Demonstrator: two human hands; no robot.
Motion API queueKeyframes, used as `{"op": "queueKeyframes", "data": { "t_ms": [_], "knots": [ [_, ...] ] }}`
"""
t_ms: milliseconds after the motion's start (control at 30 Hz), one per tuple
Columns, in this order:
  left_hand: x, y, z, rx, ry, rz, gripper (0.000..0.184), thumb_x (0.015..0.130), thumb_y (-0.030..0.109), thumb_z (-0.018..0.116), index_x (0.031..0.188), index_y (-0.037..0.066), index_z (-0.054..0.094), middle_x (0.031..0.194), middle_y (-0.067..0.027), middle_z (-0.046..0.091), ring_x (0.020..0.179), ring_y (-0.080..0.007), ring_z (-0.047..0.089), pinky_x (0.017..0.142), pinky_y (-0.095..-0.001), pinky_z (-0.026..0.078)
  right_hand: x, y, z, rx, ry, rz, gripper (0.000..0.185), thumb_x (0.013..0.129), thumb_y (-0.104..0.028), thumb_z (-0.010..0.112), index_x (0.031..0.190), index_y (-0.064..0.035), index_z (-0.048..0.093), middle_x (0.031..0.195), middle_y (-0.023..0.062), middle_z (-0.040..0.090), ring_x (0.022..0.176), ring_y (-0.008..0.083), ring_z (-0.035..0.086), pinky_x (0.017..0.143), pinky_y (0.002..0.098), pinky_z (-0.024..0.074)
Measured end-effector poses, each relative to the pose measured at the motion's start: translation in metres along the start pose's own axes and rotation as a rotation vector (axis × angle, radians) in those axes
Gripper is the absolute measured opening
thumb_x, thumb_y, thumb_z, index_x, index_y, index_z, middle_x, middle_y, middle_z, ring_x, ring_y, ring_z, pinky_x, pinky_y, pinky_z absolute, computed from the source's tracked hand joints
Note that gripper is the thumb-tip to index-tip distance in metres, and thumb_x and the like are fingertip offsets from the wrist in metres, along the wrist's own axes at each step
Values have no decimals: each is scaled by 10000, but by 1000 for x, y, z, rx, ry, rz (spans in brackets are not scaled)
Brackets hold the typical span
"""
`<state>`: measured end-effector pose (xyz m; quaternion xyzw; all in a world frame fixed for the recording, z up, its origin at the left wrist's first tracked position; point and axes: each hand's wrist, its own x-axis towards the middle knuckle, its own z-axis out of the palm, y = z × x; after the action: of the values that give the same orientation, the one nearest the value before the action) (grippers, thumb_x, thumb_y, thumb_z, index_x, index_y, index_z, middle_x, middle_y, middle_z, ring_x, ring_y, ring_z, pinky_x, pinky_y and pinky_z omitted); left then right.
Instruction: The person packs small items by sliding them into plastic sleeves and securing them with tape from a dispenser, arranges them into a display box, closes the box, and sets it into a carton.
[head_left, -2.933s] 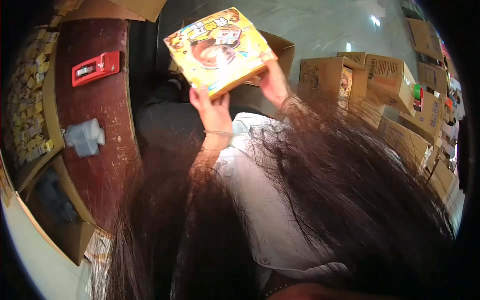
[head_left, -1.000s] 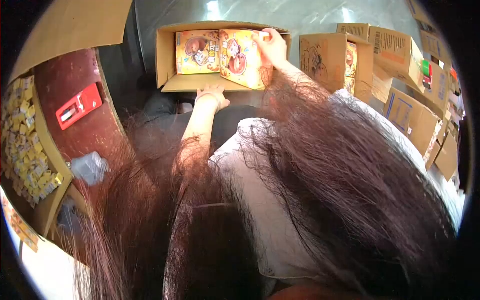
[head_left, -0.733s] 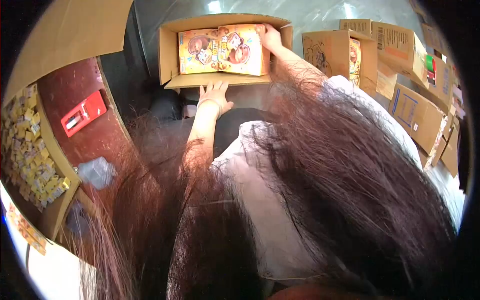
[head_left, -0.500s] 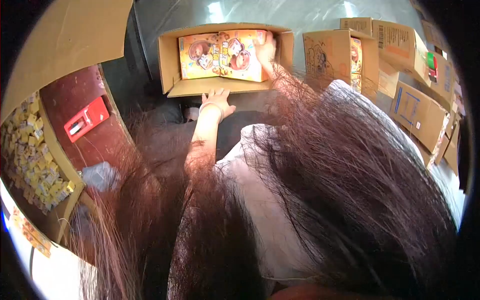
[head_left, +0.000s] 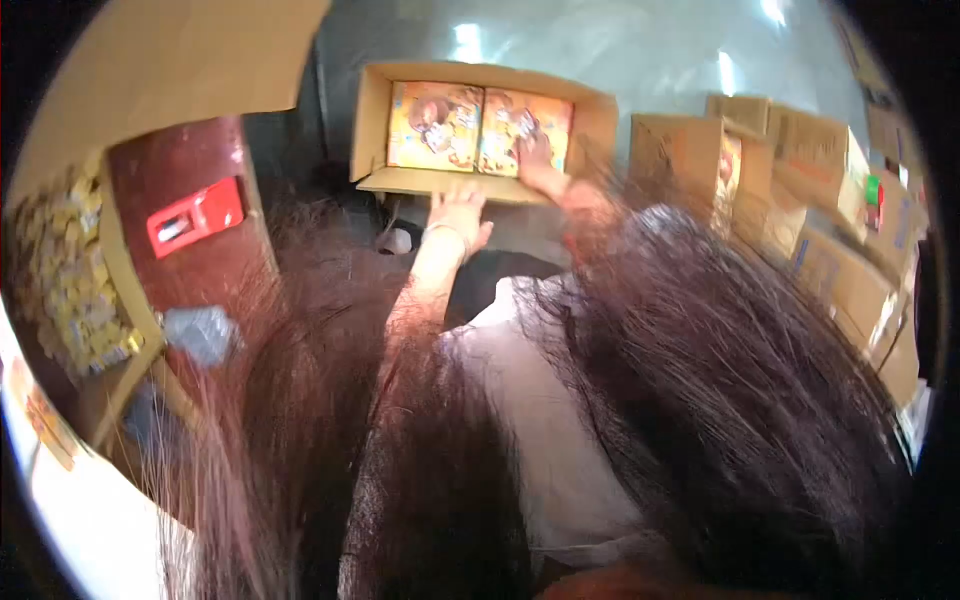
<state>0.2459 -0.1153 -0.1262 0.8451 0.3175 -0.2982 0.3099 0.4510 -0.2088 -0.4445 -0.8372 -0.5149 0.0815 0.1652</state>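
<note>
Grip of the right hand (head_left: pixel 537 157) is released: its blurred fingers lie on the right yellow box (head_left: pixel 550 112) and do not close around it. Left hand (head_left: pixel 457 214) is also released, its spread fingers at the near flap (head_left: pixel 405 181) of the cardboard carton (head_left: pixel 372 125). This carton is at twelve o'clock; inside, the right yellow box lies beside the left yellow box (head_left: pixel 432 125). On the worktop (head_left: pixel 165 160), a red tape dispenser (head_left: pixel 210 208) is near ten o'clock.

Yellow-orange packages (head_left: pixel 434 125) with brown printed pictures, plain brown carton (head_left: pixel 595 135), red tape dispenser (head_left: pixel 205 215), dark-red tabletop (head_left: pixel 180 152)
</note>
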Motion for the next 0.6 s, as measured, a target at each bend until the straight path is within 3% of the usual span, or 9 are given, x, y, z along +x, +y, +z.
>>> {"op": "queueKeyframes", "data": {
  "t_ms": [67,167,200,267,300,400,433,500,600],
  "knots": [
    [-16,12,-15,-79,145,-19,700,890,336,663,1505,140,395,1573,-97,353,1483,-322,247,1214,-515,187,26,7,6,26,-389,107,286,888,-342,623,901,-69,706,1043,210,649,1104,404,547,937,516,423],
    [-82,35,-23,-594,840,296,477,895,232,672,1327,66,559,1307,-182,561,1295,-358,489,1116,-440,369,32,2,-28,68,-644,-31,307,901,-346,611,945,-55,699,1026,190,659,1014,357,577,851,477,454],
    [-98,42,-8,-874,817,289,457,902,198,665,1323,54,561,1296,-179,572,1277,-345,509,1106,-435,385,40,2,-41,83,-719,-79,315,905,-348,608,959,-51,697,1020,183,662,984,342,586,823,464,464],
    [-144,33,4,-1061,831,236,422,915,146,651,1313,34,567,1279,-177,590,1242,-326,545,1079,-420,420,55,25,-42,93,-862,-142,331,914,-351,600,988,-42,693,1008,170,668,924,310,606,766,438,485],
    [-180,30,-3,-973,839,166,406,920,128,645,1306,26,570,1273,-178,598,1226,-321,561,1062,-411,439,69,29,-45,88,-935,-156,339,919,-353,596,1003,-38,691,1002,163,671,894,295,616,737,425,495],
    [-269,9,16,-997,1234,-249,307,887,108,659,1189,51,655,1193,-153,656,1127,-305,627,961,-396,503,103,29,-56,200,-1147,45,366,932,-357,585,1046,-25,685,985,143,681,804,248,646,652,386,526],
    [-296,0,24,-952,1388,-465,261,876,86,653,1133,45,677,1150,-147,675,1078,-296,649,928,-382,514,111,31,-51,488,-1071,453,244,889,-258,610,1000,-69,716,1021,140,691,775,299,666,585,432,530],
    [-351,-36,65,-901,1646,-827,242,879,91,653,1114,44,690,1103,-139,689,1011,-280,670,903,-370,522,127,15,-61,228,-1149,80,303,916,-234,576,1120,-28,665,1026,143,694,802,254,664,635,410,548],
    [-428,-92,179,-726,1815,-1288,278,928,131,642,1182,20,658,1112,-145,691,1015,-251,675,894,-345,525,148,-48,-89,234,-1136,-172,303,921,-223,616,1148,-29,666,1029,116,692,855,214,651,711,369,536]
  ]
}}
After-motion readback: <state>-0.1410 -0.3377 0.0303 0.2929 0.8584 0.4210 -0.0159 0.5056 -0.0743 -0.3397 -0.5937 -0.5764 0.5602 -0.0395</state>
